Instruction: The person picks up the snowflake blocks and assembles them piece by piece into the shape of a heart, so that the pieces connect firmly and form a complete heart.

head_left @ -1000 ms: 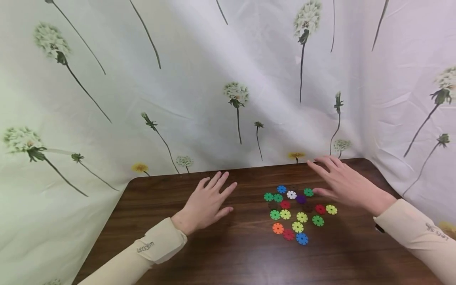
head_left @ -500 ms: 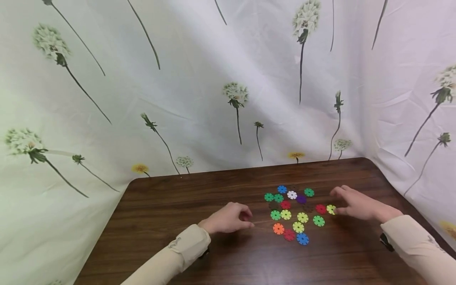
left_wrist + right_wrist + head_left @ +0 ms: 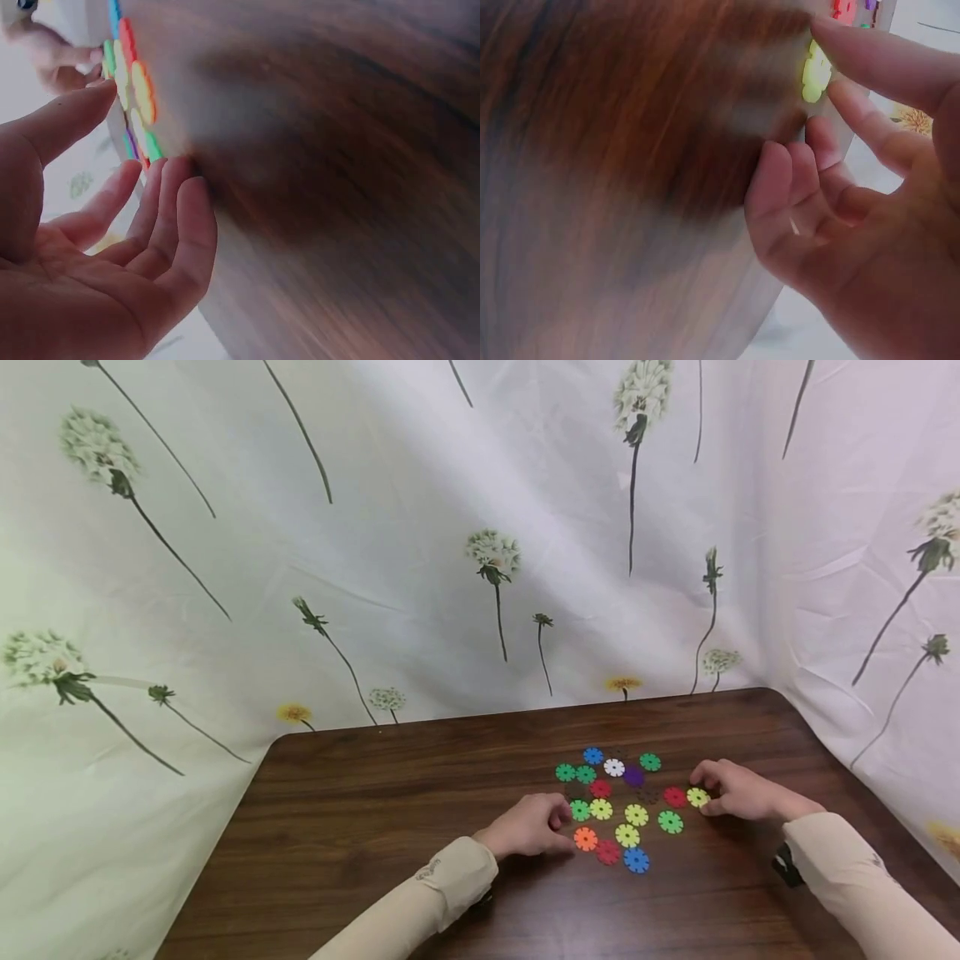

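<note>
Left hand [image 3: 527,825] loosely curved, holding nothing, thumb just beside orange notched disc [image 3: 582,840]; right hand [image 3: 741,791] has thumb and index at rightmost yellow notched disc [image 3: 694,797], flat on wood-grain table [image 3: 375,785], can't tell if pinched; best grip opposite rims lightly, sparing red disc [image 3: 672,797]

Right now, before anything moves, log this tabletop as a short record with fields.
Surface: dark brown wood-grain table
Pieces: flat, round, notched discs in several colours, loosely grouped
Left hand: beside the bright orange notched disc and the green notched disc behind it; contact unclear
Right hand: at the yellow notched disc on the group's right end; grip unclear
Nearest the viewer: blue notched disc
Backdrop: white cloth printed with dandelions
</note>
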`<state>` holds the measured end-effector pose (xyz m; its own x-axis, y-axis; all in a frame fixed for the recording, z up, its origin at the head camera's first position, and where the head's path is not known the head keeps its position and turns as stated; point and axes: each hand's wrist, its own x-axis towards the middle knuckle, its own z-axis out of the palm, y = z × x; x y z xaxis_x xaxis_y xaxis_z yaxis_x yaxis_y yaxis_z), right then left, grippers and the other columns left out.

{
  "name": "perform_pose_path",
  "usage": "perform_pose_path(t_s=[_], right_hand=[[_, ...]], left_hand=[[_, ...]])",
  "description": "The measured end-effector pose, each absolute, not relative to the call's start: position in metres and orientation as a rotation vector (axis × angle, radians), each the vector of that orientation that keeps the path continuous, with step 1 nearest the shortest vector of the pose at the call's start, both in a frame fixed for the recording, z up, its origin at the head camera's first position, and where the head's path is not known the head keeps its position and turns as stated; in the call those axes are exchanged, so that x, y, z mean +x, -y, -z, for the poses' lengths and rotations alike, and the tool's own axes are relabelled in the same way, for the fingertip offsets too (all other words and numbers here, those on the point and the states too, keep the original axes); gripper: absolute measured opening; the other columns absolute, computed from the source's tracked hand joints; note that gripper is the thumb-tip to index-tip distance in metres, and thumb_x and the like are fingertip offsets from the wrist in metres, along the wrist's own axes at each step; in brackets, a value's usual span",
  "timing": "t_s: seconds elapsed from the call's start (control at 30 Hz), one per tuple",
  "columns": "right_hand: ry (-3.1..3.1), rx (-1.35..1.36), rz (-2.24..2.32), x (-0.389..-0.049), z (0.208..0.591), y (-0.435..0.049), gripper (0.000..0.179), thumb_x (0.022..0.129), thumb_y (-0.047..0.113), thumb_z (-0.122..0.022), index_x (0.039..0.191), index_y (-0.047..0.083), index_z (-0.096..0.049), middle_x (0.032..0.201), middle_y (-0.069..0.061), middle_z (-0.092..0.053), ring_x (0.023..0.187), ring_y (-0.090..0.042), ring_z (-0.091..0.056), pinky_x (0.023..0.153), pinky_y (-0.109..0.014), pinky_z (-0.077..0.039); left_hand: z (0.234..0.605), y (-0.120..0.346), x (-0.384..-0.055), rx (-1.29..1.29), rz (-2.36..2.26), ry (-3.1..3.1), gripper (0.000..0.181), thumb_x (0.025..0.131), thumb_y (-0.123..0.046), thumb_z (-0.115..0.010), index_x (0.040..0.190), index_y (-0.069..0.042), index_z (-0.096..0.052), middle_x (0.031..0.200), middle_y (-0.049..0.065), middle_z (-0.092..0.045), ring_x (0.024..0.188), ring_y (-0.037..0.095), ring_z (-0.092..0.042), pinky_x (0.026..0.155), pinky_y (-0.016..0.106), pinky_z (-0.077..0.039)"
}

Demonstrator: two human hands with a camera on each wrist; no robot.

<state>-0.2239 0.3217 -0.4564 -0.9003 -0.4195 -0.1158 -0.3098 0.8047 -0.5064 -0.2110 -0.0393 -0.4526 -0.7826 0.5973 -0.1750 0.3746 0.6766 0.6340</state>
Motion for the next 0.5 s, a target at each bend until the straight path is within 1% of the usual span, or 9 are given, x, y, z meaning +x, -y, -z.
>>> perform_pose_path(t_s=[0.13, 0.27, 0.5], right_hand=[[-2.767, -0.556, 0.705, -0.228, 0.456, -0.320, 0.034, 0.075, 0.018, -0.078, 0.101, 0.006, -0.060, 0.091, -0.010, -0.054, 0.082, -0.019, -0.048, 0.069, -0.032, -0.042], [-2.755, -0.534, 0.699, -0.231, 0.456, -0.319, 0.033, 0.074, 0.017, -0.079, 0.098, 0.006, -0.059, 0.090, -0.009, -0.056, 0.082, -0.020, -0.050, 0.069, -0.033, -0.042], [-2.699, -0.471, 0.733, -0.233, 0.455, -0.320, 0.031, 0.074, 0.016, -0.079, 0.093, 0.006, -0.057, 0.084, -0.005, -0.055, 0.076, -0.017, -0.048, 0.066, -0.031, -0.039]], left_hand=[[0.454, 0.031, -0.206, 0.850, -0.711, -2.584, 0.036, 0.082, -0.028, -0.078, 0.110, -0.011, -0.063, 0.090, -0.002, -0.057, 0.077, 0.004, -0.047, 0.068, 0.017, -0.043], [0.454, 0.026, -0.204, 0.849, -0.660, -2.602, 0.035, 0.083, -0.030, -0.076, 0.111, -0.014, -0.063, 0.091, -0.002, -0.053, 0.078, 0.005, -0.046, 0.067, 0.018, -0.042], [0.453, 0.021, -0.204, 0.912, -0.555, -2.608, 0.035, 0.085, -0.030, -0.074, 0.117, -0.018, -0.065, 0.098, -0.001, -0.055, 0.082, 0.006, -0.047, 0.071, 0.020, -0.044]])
